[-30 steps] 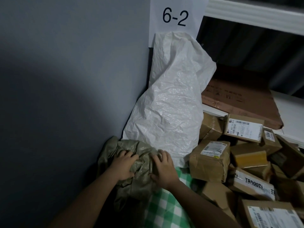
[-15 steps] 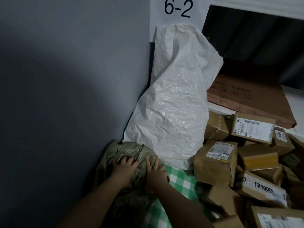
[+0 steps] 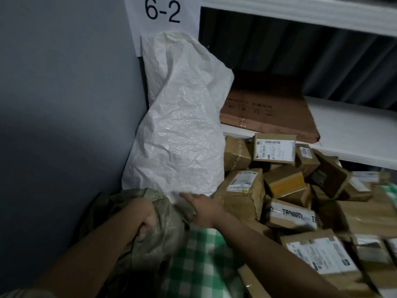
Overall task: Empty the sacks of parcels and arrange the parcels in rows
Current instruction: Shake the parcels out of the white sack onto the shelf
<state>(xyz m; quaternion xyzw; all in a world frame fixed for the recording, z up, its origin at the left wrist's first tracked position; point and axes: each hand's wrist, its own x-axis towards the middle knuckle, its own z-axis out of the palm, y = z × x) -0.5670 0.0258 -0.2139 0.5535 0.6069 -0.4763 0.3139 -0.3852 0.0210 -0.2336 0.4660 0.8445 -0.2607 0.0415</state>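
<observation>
Right hand now off olive sack

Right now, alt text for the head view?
A person's left hand grips a crumpled olive sack in a grey-walled corner while the right hand touches the base of an upright white sack. Brown labelled parcels lie heaped to the right, below a shelf sign reading 6-2.
</observation>
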